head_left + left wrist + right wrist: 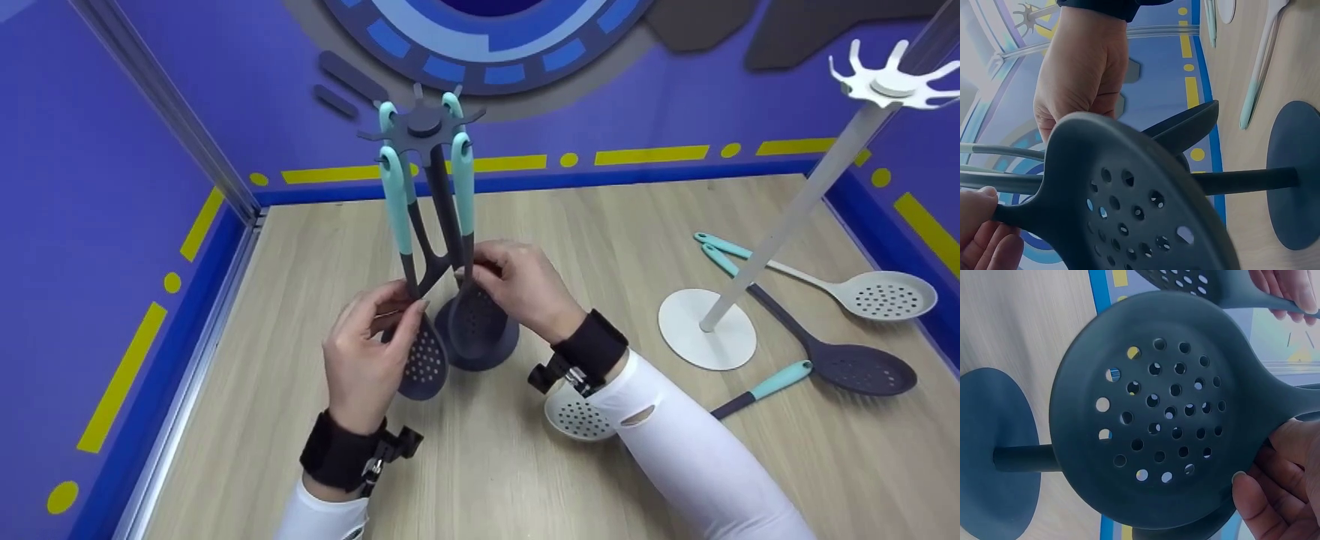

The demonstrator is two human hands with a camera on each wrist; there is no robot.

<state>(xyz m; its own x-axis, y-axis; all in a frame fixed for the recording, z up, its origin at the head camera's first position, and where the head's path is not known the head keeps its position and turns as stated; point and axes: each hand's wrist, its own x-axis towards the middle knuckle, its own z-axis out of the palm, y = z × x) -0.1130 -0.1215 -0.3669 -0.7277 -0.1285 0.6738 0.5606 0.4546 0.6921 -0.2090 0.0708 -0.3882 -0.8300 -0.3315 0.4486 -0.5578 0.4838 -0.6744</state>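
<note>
A dark utensil stand (424, 129) with a hooked top carries several dark utensils by their mint-green handles. At its front left hangs a dark skimmer (429, 379), its round bowl full of holes. The left hand (367, 360) pinches this skimmer's neck between thumb and fingers. A second dark skimmer (1085, 416) hangs at the front right, over the stand's round base (508, 351). The right hand (531, 292) holds it at the neck, thumb by the bowl's edge; its other fingers are partly hidden behind. Another dark utensil (1193, 124) hangs behind, mostly covered.
On the right rises a white stand (709, 328) with bare hooks. Around it on the wooden table (585, 247) lie a white skimmer (889, 295), a dark slotted spoon (862, 367) and another white skimmer (576, 415) partly under the right forearm. Blue panels (135, 150) enclose the table.
</note>
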